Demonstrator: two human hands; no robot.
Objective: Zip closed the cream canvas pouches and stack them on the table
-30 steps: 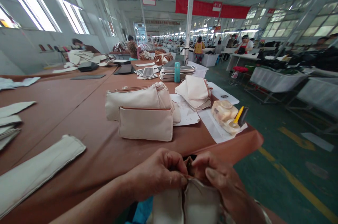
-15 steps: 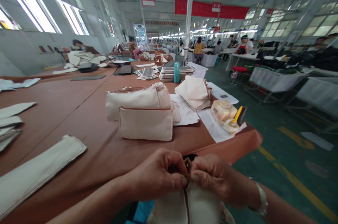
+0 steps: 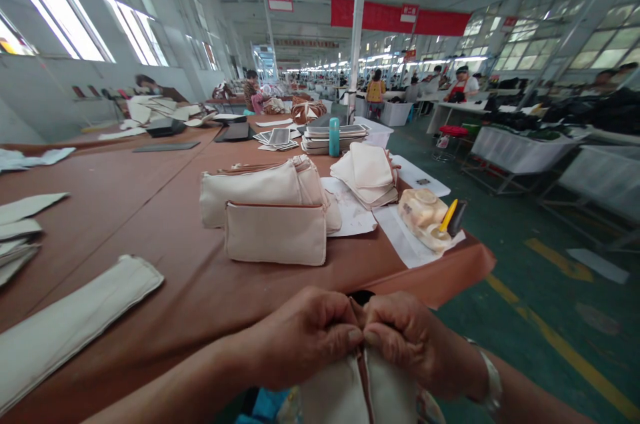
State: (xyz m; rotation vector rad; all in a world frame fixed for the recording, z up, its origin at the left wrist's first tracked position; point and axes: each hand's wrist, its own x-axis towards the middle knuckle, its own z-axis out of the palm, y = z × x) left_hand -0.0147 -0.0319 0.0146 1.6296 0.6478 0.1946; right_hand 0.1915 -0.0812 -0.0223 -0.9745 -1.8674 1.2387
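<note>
A cream pouch (image 3: pixel 336 392) with a brown strip down its middle hangs below my hands, in front of the table's near edge. My left hand (image 3: pixel 320 331) pinches the brown-edged top of the pouch from the left. Close against it, my right hand (image 3: pixel 407 337) grips the same edge from the right, thumbs nearly meeting. The fingers cover most of the held edge. On the table beyond stands another cream pouch with brown trim (image 3: pixel 275 234), in front of a stack of similar cream pouches (image 3: pixel 250 191).
Cream panels (image 3: pixel 367 171) are piled on white paper. A cut plastic container (image 3: pixel 423 211) with a yellow-handled tool (image 3: pixel 450 214) sits near the right corner of the brown-covered table (image 3: pixel 165 211). Behind stands a turquoise bottle (image 3: pixel 334 137). A long cream piece (image 3: pixel 75 331) lies at left.
My hands have come closer together over the pouch's edge, the left shifting slightly right. The pouch below has tilted a little; things on the table look the same.
</note>
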